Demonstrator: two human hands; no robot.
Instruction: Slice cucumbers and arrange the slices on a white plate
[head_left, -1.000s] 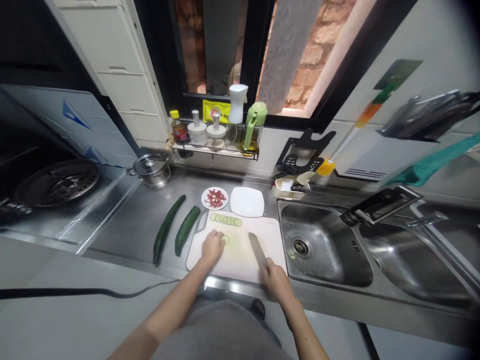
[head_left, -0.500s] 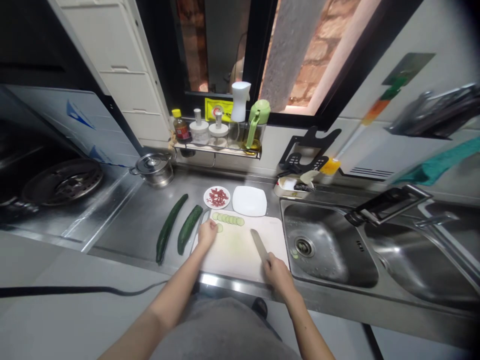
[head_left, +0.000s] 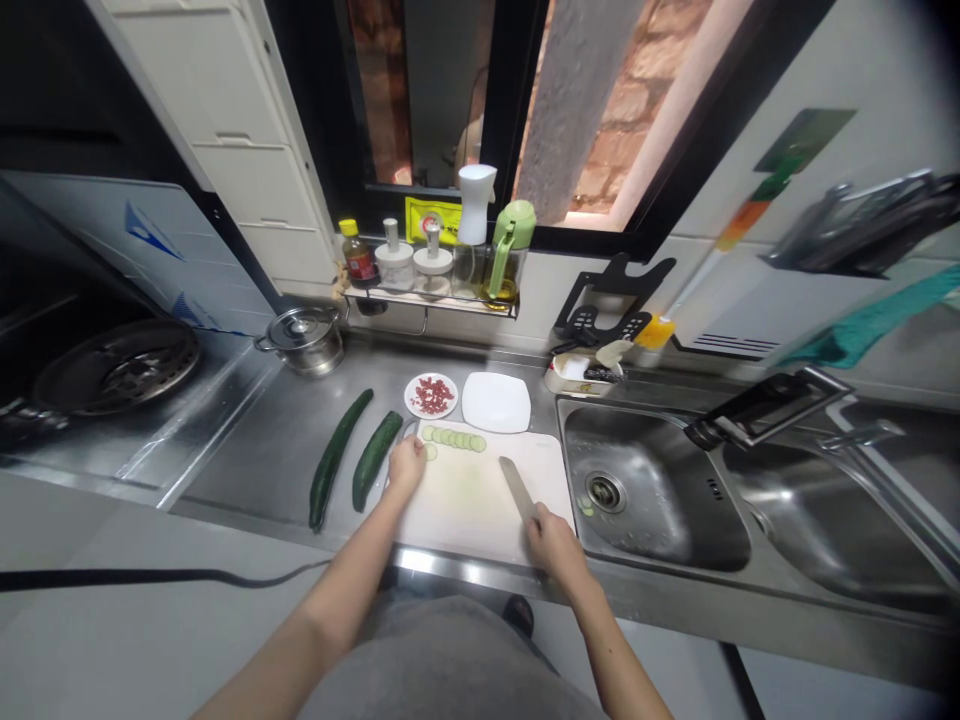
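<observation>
On the steel counter, a lidded pot is set at the back left, and a long cucumber and a shorter cucumber are laid side by side nearer the front. Just beside them a white cutting board is placed, with a round plate and a squarish plate set behind it and a caddy farther right. On the wall shelf, a yellow-capped bottle, two white-lidded jars, a white-topped bottle and a green-topped pitcher are lined up in a row

Knife and pale green cucumber slices
The knife slants far-left over the white board; slices overlap in a far row, a single slice nearer.
</observation>
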